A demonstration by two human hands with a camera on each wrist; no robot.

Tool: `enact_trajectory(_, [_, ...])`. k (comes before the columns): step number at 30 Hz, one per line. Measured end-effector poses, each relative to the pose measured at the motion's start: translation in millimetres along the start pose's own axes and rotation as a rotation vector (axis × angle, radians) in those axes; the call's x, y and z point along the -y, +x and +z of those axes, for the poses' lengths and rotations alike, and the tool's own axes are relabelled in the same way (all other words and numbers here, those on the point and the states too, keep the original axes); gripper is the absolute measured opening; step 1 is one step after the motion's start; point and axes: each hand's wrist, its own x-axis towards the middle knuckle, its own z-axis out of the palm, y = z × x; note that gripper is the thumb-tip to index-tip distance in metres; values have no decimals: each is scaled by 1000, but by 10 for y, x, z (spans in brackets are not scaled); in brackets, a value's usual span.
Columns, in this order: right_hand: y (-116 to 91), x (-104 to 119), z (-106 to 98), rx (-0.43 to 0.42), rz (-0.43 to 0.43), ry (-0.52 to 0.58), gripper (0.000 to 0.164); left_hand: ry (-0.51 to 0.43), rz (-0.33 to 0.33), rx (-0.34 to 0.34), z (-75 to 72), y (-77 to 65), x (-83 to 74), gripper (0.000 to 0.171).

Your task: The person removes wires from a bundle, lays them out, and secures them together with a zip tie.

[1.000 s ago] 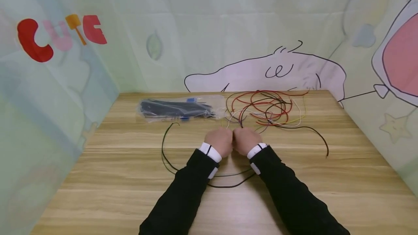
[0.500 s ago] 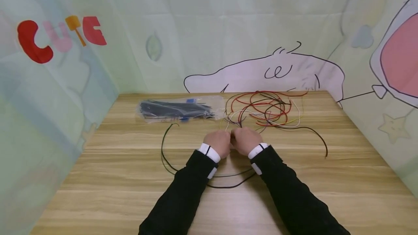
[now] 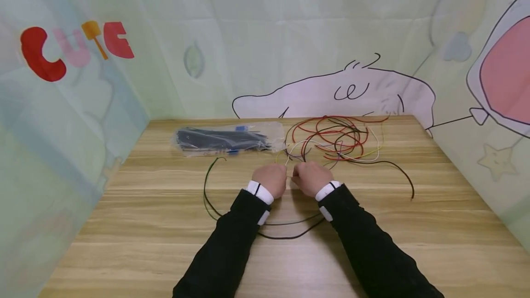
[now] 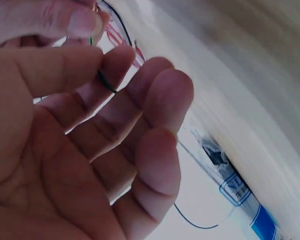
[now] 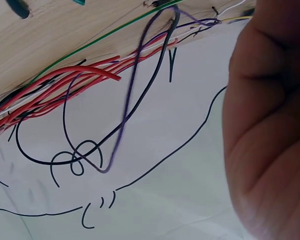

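Near the middle of the table, my left hand (image 3: 271, 179) and right hand (image 3: 311, 178) stand close together with a narrow gap between them. In the left wrist view, a thin green wire (image 4: 106, 82) is pinched between my left thumb and index finger. My right hand's thumb and fingers (image 4: 50, 20) pinch the green wire just beyond. The head view shows a short stretch of wire between the hands. Behind them lies a tangle of red wires (image 3: 327, 137) with black, white and yellow ones. From the right wrist, a purple wire (image 5: 127, 100) and a black wire (image 5: 155, 80) loop upward.
A clear plastic bag (image 3: 271, 134) full of thin black strips lies at the back left. Green and black wires (image 3: 285, 237) curve round under the forearms on the wooden table (image 3: 136, 243). One black wire (image 3: 397, 165) reaches out to the right. Printed cloth walls border the table.
My left hand has shifted slightly left, away from the right hand, so a small gap has opened between them. The right hand stays nearly in place.
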Motion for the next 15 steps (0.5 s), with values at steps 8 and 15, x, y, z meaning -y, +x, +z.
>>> enact_trajectory(8, [-6,5,-23,13,5,2,13,-41,-45,44,-132,-56,112,20])
enact_trajectory(15, [-1,-22,-18,-6,9,10,13,-90,-39,34,-253,-118,200,34])
